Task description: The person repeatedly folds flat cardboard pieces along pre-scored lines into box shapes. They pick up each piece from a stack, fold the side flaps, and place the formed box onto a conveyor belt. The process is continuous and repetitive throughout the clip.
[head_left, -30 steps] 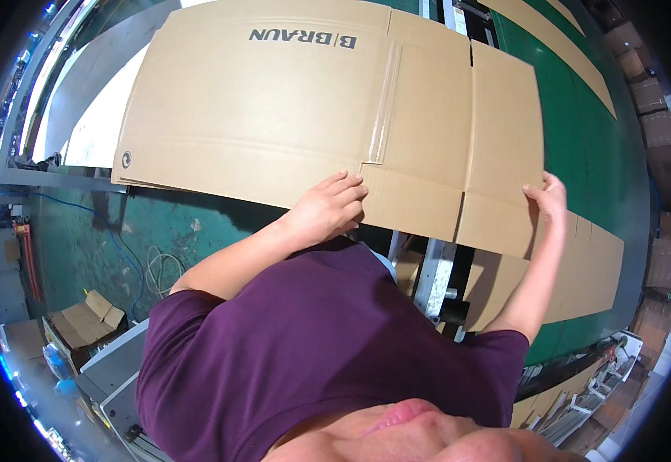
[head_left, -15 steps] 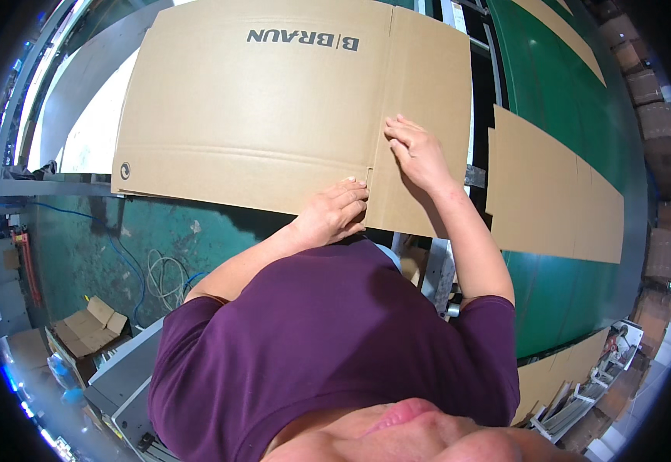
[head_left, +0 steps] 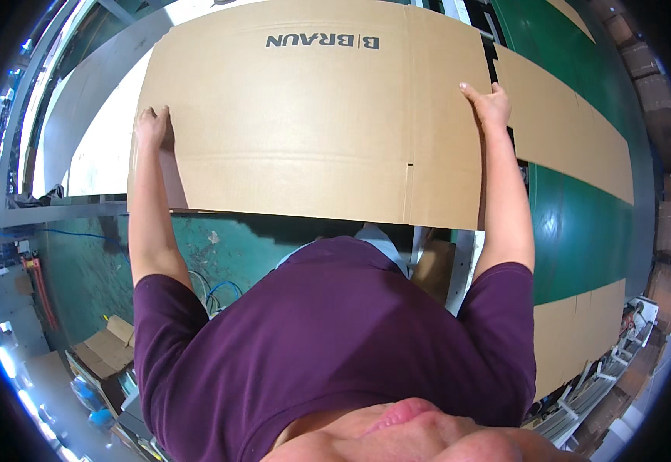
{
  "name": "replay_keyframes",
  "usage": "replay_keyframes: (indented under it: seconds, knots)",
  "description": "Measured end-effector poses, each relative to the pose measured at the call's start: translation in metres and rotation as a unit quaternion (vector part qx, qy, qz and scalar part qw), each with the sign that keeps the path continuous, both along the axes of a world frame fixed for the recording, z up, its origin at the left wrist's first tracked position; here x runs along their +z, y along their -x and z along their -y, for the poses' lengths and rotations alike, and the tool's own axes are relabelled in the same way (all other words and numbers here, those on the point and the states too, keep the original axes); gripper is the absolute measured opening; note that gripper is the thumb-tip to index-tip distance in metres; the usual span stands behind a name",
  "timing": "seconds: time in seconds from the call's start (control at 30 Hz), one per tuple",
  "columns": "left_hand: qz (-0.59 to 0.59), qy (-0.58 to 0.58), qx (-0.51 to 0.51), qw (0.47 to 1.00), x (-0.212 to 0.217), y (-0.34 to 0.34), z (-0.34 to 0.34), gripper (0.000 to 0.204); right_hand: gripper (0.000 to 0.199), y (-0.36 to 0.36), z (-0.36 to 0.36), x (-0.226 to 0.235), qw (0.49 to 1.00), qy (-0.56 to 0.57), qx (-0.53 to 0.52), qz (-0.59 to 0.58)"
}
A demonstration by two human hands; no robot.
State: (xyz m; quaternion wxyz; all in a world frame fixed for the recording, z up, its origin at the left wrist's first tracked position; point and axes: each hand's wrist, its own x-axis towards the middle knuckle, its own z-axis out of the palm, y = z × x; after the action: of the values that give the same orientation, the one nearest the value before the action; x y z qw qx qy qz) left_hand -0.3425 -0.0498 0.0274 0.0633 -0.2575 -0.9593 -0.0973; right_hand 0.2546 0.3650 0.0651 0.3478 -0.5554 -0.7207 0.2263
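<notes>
A large flat cardboard box blank [head_left: 297,115], brown with dark upside-down print near its far edge, lies in front of me. Creases run across it, and a short slot is cut near its front edge, right of centre. My left hand [head_left: 153,127] grips the blank's left edge, thumb on top and part of the fingers hidden. At the opposite edge my right hand [head_left: 489,108] holds on, with its thumb over the top face and the other fingers around the side.
To the right, more cardboard blanks [head_left: 566,115] lie spaced along a green belt [head_left: 578,231]. A metal frame with a white surface [head_left: 100,158] stands on the left. An open carton [head_left: 108,346] sits lower left, and hoses [head_left: 220,291] lie on the green floor.
Both hands have left the slot and crease area and spread to opposite edges of the blank. The blank has shifted slightly right. Blanks on the green belt have moved away from me.
</notes>
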Motion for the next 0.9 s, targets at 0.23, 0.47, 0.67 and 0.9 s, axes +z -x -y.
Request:
replay_keyframes:
  seconds: [0.23,0.47,0.67,0.9]
  knots:
    - [0.341,-0.282,0.112,0.890,0.007,0.106,0.007,0.053,0.055,0.004,-0.018,0.048,0.912,0.385,0.103,-0.093]
    - [0.374,-0.231,0.177,0.881,0.003,0.122,-0.014,0.068,0.058,0.000,-0.011,0.022,0.946,0.277,0.055,-0.158]
    - [0.135,0.039,0.195,0.971,-0.010,0.136,0.000,0.095,0.064,0.007,-0.005,0.024,0.953,0.262,0.032,-0.146]
    - [0.101,0.030,0.285,0.953,0.024,0.060,-0.041,0.082,0.065,0.010,-0.005,0.017,0.967,0.235,0.016,-0.099]
